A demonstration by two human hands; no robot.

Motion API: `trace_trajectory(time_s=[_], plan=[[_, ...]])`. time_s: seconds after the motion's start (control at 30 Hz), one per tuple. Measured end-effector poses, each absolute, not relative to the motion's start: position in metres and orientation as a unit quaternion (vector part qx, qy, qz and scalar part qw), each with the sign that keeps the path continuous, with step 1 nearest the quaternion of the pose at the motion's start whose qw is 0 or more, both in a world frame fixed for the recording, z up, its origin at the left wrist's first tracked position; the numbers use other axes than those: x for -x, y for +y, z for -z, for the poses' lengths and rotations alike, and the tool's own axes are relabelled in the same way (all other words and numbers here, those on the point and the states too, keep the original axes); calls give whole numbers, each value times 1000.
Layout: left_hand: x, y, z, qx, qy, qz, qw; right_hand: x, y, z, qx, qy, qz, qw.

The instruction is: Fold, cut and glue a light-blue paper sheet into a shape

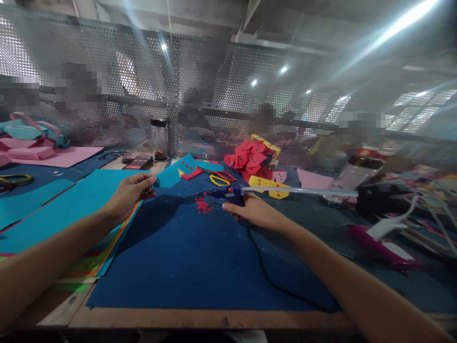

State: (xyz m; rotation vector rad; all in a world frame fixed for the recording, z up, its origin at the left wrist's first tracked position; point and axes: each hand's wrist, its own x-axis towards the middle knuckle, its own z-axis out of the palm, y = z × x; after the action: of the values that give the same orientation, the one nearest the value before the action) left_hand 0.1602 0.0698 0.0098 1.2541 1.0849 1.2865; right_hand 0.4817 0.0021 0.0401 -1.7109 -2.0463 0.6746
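Note:
My left hand (137, 186) pinches the lower left end of a blue paper piece (174, 171) marked with small red dots. In my right hand (252, 209) is a dark blue glue gun (230, 192), its nozzle aimed left and a long clear glue stick (303, 190) sticking out behind it. Below the nozzle lies a scatter of tiny red paper bits (203, 206) on the blue mat (193, 267). Scissors (219, 178) with yellow and red handles rest just beyond the glue gun. Next to them are a red paper piece (193, 173) and a dotted yellow paper piece (269, 186).
Stacked colored sheets (85, 190) lie on the left, near a phone (139, 163) and a lidded jar (159, 139). Crumpled-looking red paper pieces (252, 158) pile up at the back. A black cord (264, 267) crosses the mat. A magenta tool (383, 247) sits at right.

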Motion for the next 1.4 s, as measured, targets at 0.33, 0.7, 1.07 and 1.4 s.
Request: trace_trajectory(time_s=[0.33, 0.7, 1.07, 1.4], plan=[[-164, 67, -7, -587, 447, -502, 450, -470, -12, -41, 507, -752, -303, 294], [-177, 51, -9, -698, 428, -421, 390, -456, -31, -46, 472, -788, -244, 311], [-180, 47, -9, -713, 416, -393, 406, -459, -18, -23, 392, -882, -46, 257], [-180, 45, -9, -721, 399, -390, 410, -459, -24, -30, 391, -902, -3, 183]])
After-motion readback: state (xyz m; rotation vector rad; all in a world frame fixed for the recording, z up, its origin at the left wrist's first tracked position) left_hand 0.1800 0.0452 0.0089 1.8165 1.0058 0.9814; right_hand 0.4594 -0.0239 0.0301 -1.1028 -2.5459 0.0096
